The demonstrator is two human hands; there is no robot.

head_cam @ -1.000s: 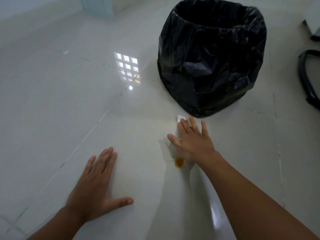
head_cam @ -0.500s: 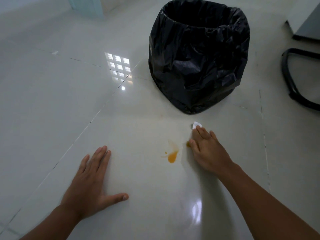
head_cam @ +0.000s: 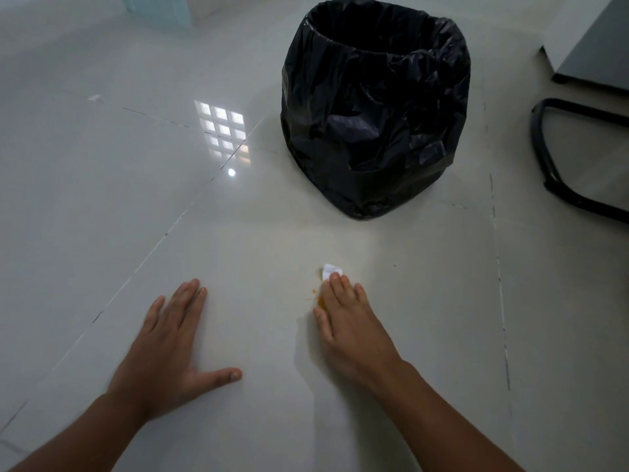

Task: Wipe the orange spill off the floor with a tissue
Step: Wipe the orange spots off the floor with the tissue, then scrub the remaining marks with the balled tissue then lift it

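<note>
My right hand [head_cam: 350, 325] lies flat on the pale tiled floor and presses a white tissue [head_cam: 329, 270] down; only a corner of the tissue pokes out past my fingertips. A sliver of the orange spill [head_cam: 319, 301] shows at the left edge of that hand, with a few faint orange specks beside it; the rest of the spill is hidden under the hand. My left hand [head_cam: 170, 345] rests palm down on the floor to the left, fingers spread, holding nothing.
A bin lined with a black plastic bag [head_cam: 374, 110] stands just beyond the spill. A black curved chair base [head_cam: 551, 165] and a grey furniture corner [head_cam: 592, 56] sit at the right. Glossy tiles stretch to the left.
My right hand has slid left with the tissue, onto the orange spill that lay uncovered half a second ago. The left hand has stayed planted on the floor.
</note>
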